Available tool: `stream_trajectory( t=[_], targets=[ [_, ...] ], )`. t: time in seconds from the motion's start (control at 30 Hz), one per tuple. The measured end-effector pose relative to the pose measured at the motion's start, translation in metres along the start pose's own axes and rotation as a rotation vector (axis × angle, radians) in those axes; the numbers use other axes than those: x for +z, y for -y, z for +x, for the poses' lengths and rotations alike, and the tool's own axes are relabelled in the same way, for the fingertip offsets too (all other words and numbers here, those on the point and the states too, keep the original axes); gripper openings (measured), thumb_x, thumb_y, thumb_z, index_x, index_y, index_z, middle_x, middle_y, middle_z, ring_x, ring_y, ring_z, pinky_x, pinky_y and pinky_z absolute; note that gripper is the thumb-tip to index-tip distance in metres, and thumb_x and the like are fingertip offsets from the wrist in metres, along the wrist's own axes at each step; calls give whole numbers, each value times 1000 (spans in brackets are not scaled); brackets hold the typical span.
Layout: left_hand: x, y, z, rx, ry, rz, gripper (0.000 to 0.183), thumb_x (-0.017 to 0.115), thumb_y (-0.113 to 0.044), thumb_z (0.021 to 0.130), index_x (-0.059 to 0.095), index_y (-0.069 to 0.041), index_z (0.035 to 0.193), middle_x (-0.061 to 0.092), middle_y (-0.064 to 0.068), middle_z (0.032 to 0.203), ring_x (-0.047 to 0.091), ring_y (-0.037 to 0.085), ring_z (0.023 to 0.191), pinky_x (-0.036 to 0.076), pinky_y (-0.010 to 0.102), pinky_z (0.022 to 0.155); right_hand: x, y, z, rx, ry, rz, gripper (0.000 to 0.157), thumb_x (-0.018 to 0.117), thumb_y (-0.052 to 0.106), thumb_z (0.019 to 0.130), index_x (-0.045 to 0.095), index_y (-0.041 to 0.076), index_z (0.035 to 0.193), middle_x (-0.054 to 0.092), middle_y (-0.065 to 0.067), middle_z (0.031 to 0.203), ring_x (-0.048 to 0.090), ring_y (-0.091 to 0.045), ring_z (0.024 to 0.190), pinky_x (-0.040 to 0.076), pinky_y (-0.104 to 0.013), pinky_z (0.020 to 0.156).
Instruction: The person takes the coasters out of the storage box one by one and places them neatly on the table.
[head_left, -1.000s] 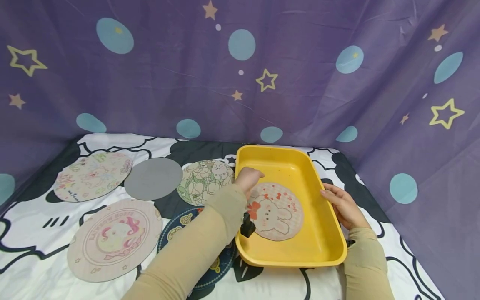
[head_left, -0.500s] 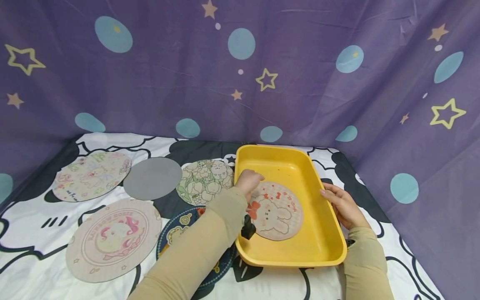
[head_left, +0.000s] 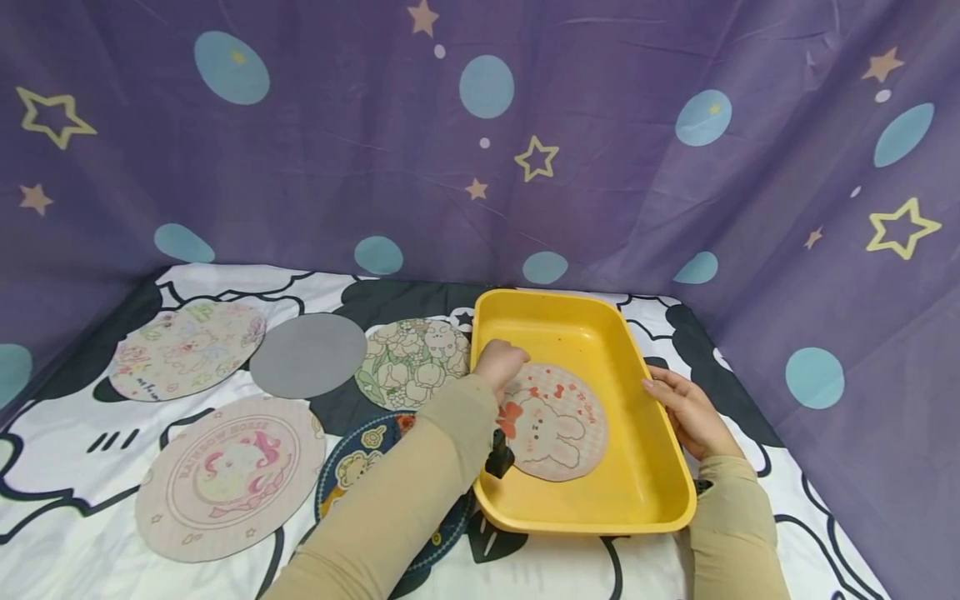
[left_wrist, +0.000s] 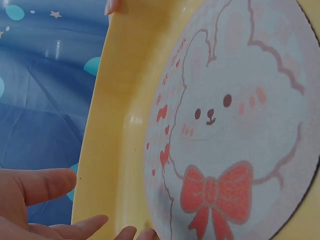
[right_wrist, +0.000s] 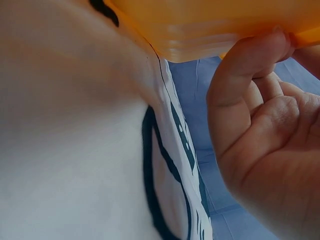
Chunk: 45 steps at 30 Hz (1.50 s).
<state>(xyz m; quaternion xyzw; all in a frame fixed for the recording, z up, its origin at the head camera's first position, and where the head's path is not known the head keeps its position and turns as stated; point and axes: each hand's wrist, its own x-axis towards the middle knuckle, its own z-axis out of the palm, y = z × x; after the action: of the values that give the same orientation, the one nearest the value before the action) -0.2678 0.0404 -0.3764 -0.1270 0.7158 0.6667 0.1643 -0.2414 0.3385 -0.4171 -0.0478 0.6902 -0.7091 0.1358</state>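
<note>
A yellow tray (head_left: 637, 500) stands at the right of the table, a round pale pink mat (head_left: 562, 425) with a rabbit and red bow lying inside it. My left hand (head_left: 501, 363) reaches over the tray's left rim. In the left wrist view its thumb (left_wrist: 50, 185) is apart from the fingers (left_wrist: 87, 225), whose tips are right by the mat's edge. With my right hand (head_left: 692, 410) I grip the tray's right rim. The right wrist view has the fingers (right_wrist: 227, 95) bent against the tray's outer side.
Left of the tray lie more round mats: a green one (head_left: 408, 367), a plain grey one (head_left: 307, 357), a floral one (head_left: 187, 350), a pink horse one (head_left: 225, 483) and a dark blue one (head_left: 352, 467), partly under my left sleeve. A purple curtain (head_left: 337, 125) hangs behind.
The view has shifted very slightly. Both hands, the tray and the rabbit mat keep nearly the same places.
</note>
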Motion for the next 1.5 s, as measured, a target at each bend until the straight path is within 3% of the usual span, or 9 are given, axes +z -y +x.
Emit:
stream_trajectory(
  t=[0.4,0.67,0.8,0.87,0.93,1.03,1.1,1.17,1.5],
  targets=[
    [0,3,4,-14,33,13,60,54,-7,95,34,2,151,36,15,157,37,30,142,29,44,122,1,1,-1,3,0,2,25,51,18,104,54,10,128,73,4,106,72,-10,90,61,-26,76],
    [1,4,3,17,43,28,44,55,-2,94,50,3,138,54,13,136,50,27,125,38,42,115,0,1,-1,8,0,2,24,51,18,104,55,12,127,74,4,106,72,-10,89,61,-26,77],
    [1,5,1,32,53,93,6,56,0,93,55,0,87,51,8,91,51,25,100,43,34,94,0,1,-1,6,2,9,24,50,17,105,55,11,128,74,4,106,72,-10,89,61,-26,76],
    [1,5,1,32,59,117,30,57,0,92,40,-8,69,36,4,76,46,24,86,39,35,82,0,1,-1,5,-1,10,24,50,17,104,55,11,128,73,4,105,73,-11,88,61,-26,76],
    [1,5,1,34,68,128,39,57,0,92,31,-11,66,29,4,72,40,23,79,35,35,76,0,1,-1,7,-5,9,24,51,17,104,55,11,128,73,4,105,72,-11,88,61,-26,76],
    [2,5,0,46,73,129,9,58,0,92,59,4,84,56,10,88,52,23,91,47,32,87,0,1,0,10,-6,11,24,51,17,104,55,11,128,73,5,105,72,-10,88,61,-26,76],
    [2,5,0,52,78,130,27,58,1,92,62,9,118,62,18,120,56,26,111,49,37,101,0,1,0,12,-5,15,24,51,17,104,55,12,127,73,5,105,72,-10,88,61,-26,76],
    [3,5,1,52,78,133,49,59,1,93,50,6,140,51,19,144,49,30,131,45,44,110,0,1,0,12,-2,20,23,51,17,104,55,12,126,73,5,104,72,-10,88,61,-26,75],
    [6,7,6,41,64,209,30,60,-4,95,66,0,124,64,15,125,60,29,114,53,42,99,0,0,0,14,-3,20,24,51,17,104,54,11,127,73,4,105,72,-10,88,61,-26,76]
  ],
)
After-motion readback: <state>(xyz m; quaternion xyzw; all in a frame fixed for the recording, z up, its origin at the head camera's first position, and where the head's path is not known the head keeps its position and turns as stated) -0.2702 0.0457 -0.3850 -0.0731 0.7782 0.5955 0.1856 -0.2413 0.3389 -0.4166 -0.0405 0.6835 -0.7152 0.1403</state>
